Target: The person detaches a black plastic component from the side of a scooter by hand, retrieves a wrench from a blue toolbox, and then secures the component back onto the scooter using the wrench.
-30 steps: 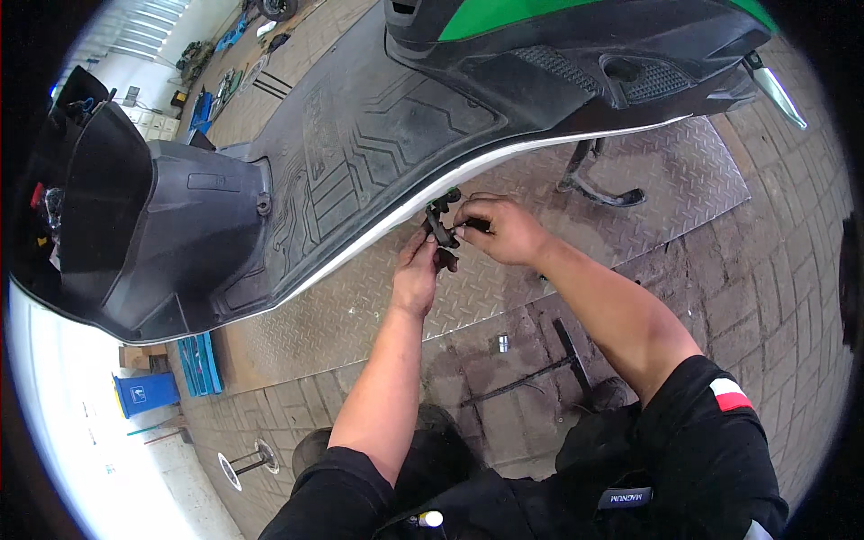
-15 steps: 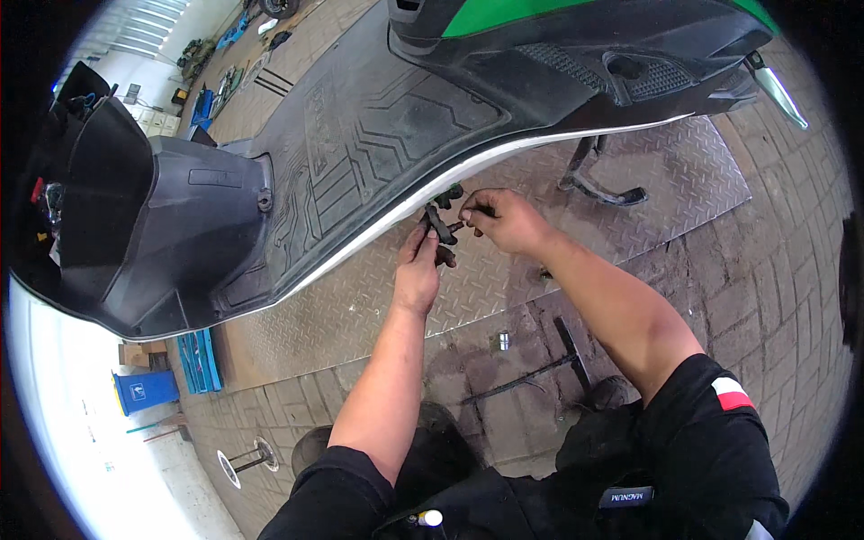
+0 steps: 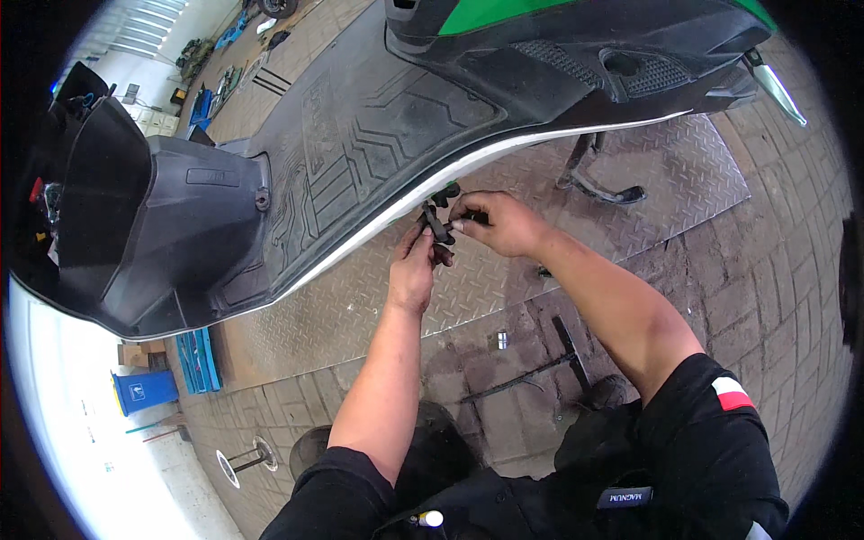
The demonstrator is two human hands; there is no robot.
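Observation:
Below the white-edged side of a scooter [image 3: 378, 135] with a grey footboard, a dark, dirty bracket-like metal part [image 3: 436, 224] sits at the scooter's lower edge. My left hand [image 3: 413, 272] is closed around it from the near left, thumb on top and fingers curled underneath. Pinched against the part's right side are the fingertips of my right hand [image 3: 501, 223]. Whatever lies between those fingertips is too small and covered to make out. A black mount [image 3: 445, 193] shows just above the part, under the scooter's edge.
Under the scooter lies a diamond-pattern metal plate [image 3: 360, 328], with the side stand [image 3: 601, 184] reaching down to the right. A small silver socket [image 3: 503, 340] and a long black bar [image 3: 517, 384] rest on the paving. A blue bin [image 3: 147, 391] stands at left.
My right fingertips have moved left and now touch the part, covering the short stub that stuck out of it. My left hand has shifted slightly but keeps its grip.

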